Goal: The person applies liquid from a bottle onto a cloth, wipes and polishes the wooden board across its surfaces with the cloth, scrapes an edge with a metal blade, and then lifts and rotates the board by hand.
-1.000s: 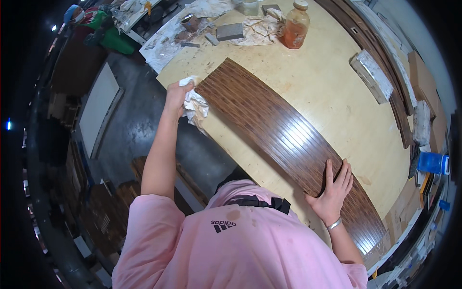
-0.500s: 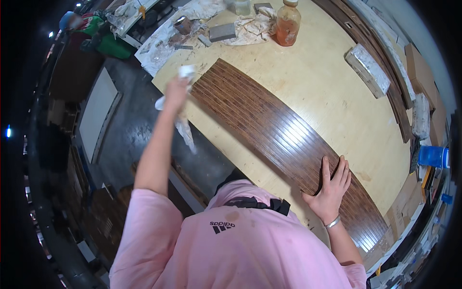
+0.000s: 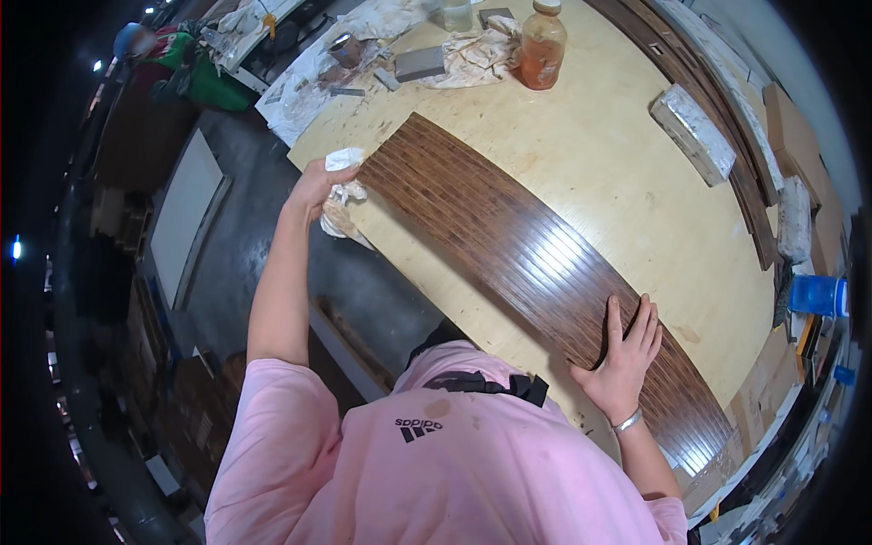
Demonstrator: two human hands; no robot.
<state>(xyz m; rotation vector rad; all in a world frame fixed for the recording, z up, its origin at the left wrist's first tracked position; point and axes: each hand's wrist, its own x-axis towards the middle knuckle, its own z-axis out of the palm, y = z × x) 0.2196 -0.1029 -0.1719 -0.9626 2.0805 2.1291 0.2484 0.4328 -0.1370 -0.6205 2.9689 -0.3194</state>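
A long dark-brown wooden board (image 3: 472, 204) with grooves along its length lies slantwise on a pale plywood table (image 3: 599, 163). Its surface shines under the light. At the board's far left end, my left hand (image 3: 318, 184) is closed round a white cloth (image 3: 343, 207) with brownish stains, part of which hangs below the hand at the table's edge. Flat on the board's nearer right part rests my right hand (image 3: 624, 359), fingers spread, with nothing in it and a metal bracelet at the wrist.
A bottle of orange-red liquid (image 3: 542, 50), a grey block (image 3: 420, 63) and crumpled stained cloth (image 3: 472, 56) stand at the back. A wrapped block (image 3: 693, 134) and long dark strips (image 3: 718, 109) lie along the right. Far left, a person in green (image 3: 204, 77) is nearby.
My left hand has come down and slightly left with the cloth, to the board's end corner. My right hand and the board stay in place.
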